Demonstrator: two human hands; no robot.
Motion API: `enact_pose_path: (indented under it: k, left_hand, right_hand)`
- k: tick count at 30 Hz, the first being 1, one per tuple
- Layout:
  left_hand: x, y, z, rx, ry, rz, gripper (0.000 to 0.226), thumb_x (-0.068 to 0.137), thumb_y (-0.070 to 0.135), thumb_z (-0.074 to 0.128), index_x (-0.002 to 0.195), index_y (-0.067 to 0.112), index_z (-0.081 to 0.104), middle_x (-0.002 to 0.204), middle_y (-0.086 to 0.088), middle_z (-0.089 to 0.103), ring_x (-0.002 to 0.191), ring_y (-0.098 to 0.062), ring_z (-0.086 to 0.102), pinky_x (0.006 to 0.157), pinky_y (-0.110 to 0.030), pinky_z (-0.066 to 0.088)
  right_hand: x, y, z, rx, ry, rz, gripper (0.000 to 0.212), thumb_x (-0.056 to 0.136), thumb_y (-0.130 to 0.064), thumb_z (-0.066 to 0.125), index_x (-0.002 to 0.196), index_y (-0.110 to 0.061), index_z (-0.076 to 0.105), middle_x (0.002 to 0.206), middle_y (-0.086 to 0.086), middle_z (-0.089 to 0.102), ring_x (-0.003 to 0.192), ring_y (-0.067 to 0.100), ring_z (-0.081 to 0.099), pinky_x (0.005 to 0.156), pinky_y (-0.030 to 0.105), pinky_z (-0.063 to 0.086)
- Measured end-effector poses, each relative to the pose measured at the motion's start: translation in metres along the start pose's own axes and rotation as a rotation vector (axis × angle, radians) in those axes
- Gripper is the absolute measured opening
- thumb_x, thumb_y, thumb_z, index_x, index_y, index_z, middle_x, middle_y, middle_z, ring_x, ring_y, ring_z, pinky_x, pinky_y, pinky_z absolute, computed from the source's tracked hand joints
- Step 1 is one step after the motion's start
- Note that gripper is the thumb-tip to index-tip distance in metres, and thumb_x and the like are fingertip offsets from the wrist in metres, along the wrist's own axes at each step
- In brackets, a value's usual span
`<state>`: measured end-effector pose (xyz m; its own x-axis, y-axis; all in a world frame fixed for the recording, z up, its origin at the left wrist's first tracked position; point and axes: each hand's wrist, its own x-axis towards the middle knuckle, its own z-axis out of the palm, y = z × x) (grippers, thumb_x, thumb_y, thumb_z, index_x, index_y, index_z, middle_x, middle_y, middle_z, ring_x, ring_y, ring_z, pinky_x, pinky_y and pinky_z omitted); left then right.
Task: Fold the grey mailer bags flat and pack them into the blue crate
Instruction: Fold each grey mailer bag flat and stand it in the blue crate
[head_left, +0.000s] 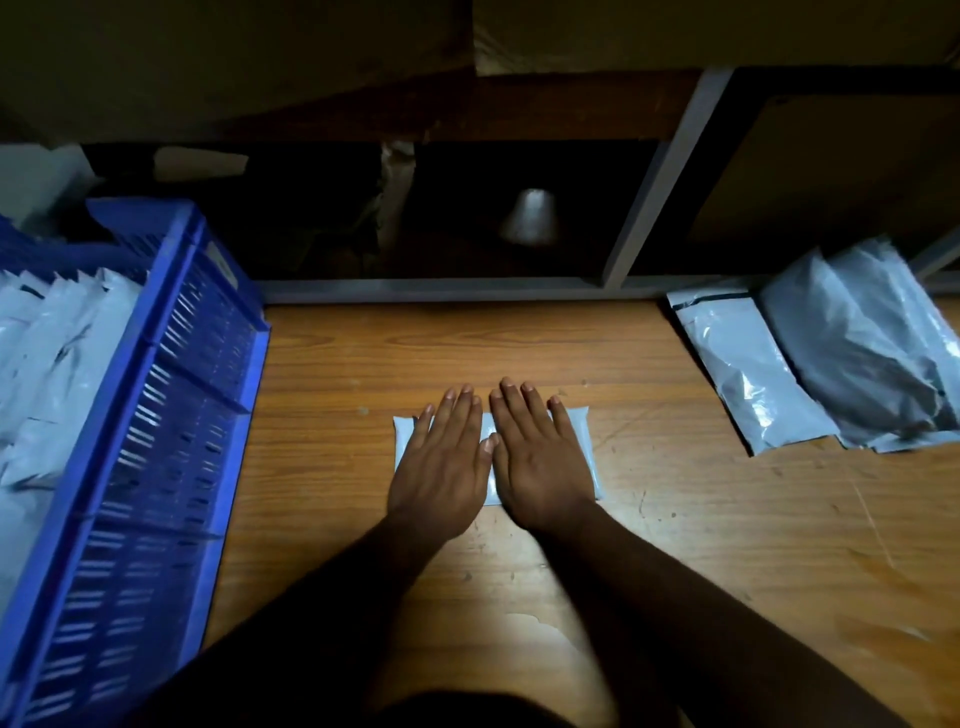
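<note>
Grey plastic shows between and around two flat hands: the left hand (441, 462) and the right hand (540, 462) lie side by side, palms down and fingers straight, pressing on a folded mailer bag (576, 441) without gripping it, their thumbs nearly meeting over its middle. The bag lies flat on the wooden counter (675, 545), about midway between its left and right ends and nearer the front edge than the back. Both bare forearms reach in from the front edge. Toward the counter's right end, close to the back edge, a loose pile of unfolded grey bags (831, 353) lies crumpled, well apart from the hands. At the left end stands the blue crate (171, 415), its slotted wall facing the hands, with a row of folded bags (57, 338) packed upright inside it. Behind the back edge runs a grey metal shelf frame (654, 202), its compartments dark.
</note>
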<state>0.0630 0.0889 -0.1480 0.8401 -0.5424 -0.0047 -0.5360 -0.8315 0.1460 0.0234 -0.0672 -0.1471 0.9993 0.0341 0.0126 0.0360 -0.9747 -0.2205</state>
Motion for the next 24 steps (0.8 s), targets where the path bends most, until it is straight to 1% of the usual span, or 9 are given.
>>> enact_pose_path:
  k: [4,10,13,15,17,19,21,22,24]
  left_hand:
    - [0.002,0.0,0.0,0.002,-0.013,-0.005,0.058,0.112,0.036,0.018,0.159,0.003,0.028,0.168,-0.015,0.022,0.157,-0.027,0.018,0.125,-0.048,0.02]
    - [-0.01,-0.011,-0.008,-0.023,-0.046,-0.116,0.08,0.103,0.063,-0.003,0.163,0.012,0.008,0.171,-0.005,0.001,0.158,-0.019,-0.003,0.128,-0.047,0.002]
    - [-0.013,-0.022,-0.011,-0.087,-0.08,-0.137,0.085,0.097,0.065,-0.016,0.164,0.016,0.005,0.171,0.001,-0.004,0.158,-0.015,-0.007,0.128,-0.043,-0.001]
    - [-0.013,-0.022,-0.012,-0.128,-0.089,-0.126,0.079,0.099,0.06,-0.013,0.164,0.018,0.004,0.17,0.004,-0.006,0.157,-0.014,-0.008,0.128,-0.041,-0.004]
    - [-0.011,-0.028,-0.016,-0.236,-0.087,-0.112,0.067,0.104,0.051,0.007,0.163,0.02,0.014,0.169,0.006,-0.001,0.158,-0.014,-0.003,0.127,-0.037,-0.005]
    - [-0.008,-0.043,-0.025,-0.338,-0.056,-0.086,0.054,0.107,0.039,0.034,0.157,0.019,0.038,0.169,0.003,0.021,0.156,-0.017,0.016,0.126,-0.036,0.003]
    - [-0.006,-0.056,-0.036,-0.28,-0.018,-0.085,0.046,0.104,0.036,0.054,0.146,0.018,0.052,0.156,0.001,0.045,0.146,-0.018,0.037,0.122,-0.037,0.012]
    - [-0.004,-0.06,-0.041,-0.241,-0.01,-0.093,0.046,0.1,0.04,0.06,0.142,0.02,0.056,0.147,0.002,0.053,0.138,-0.019,0.045,0.119,-0.038,0.017]
    - [0.0,-0.061,-0.051,-0.182,-0.034,-0.106,0.048,0.095,0.049,0.066,0.136,0.026,0.062,0.13,0.004,0.059,0.126,-0.02,0.051,0.111,-0.038,0.022]
  right_hand:
    - [0.002,-0.001,0.002,0.003,-0.014,0.002,0.059,0.109,-0.036,0.024,0.164,-0.012,0.021,0.172,0.006,0.012,0.16,0.025,0.004,0.128,0.05,0.009]
    - [-0.01,0.019,-0.003,-0.02,-0.048,0.034,0.063,0.11,-0.049,0.015,0.165,-0.019,0.008,0.172,0.001,-0.004,0.16,0.021,-0.005,0.128,0.048,-0.001]
    - [-0.021,0.035,-0.01,0.015,-0.044,0.135,0.064,0.11,-0.053,0.013,0.165,-0.024,-0.001,0.172,-0.003,-0.013,0.157,0.017,-0.019,0.128,0.049,-0.006]
    - [-0.021,0.037,-0.011,0.059,-0.073,0.12,0.063,0.11,-0.051,0.012,0.165,-0.024,0.0,0.172,-0.004,-0.012,0.157,0.017,-0.019,0.128,0.048,-0.006]
    - [-0.02,0.043,-0.014,0.127,-0.076,0.093,0.06,0.11,-0.046,0.015,0.165,-0.023,0.013,0.173,-0.003,0.0,0.159,0.019,-0.007,0.128,0.048,0.001]
    - [-0.017,0.056,-0.025,0.133,-0.03,0.033,0.056,0.107,-0.041,0.032,0.158,-0.019,0.04,0.168,0.004,0.029,0.155,0.027,0.024,0.125,0.047,0.023]
    - [-0.01,0.068,-0.036,0.085,0.005,-0.022,0.048,0.099,-0.038,0.051,0.141,-0.017,0.061,0.149,0.01,0.055,0.133,0.034,0.052,0.109,0.043,0.045]
    - [-0.004,0.07,-0.043,0.053,-0.024,-0.027,0.045,0.095,-0.039,0.057,0.134,-0.019,0.066,0.14,0.009,0.06,0.123,0.035,0.057,0.098,0.041,0.051]
    - [0.009,0.064,-0.061,-0.039,-0.119,-0.012,0.04,0.091,-0.042,0.066,0.127,-0.025,0.068,0.13,0.003,0.061,0.112,0.032,0.059,0.084,0.035,0.05]
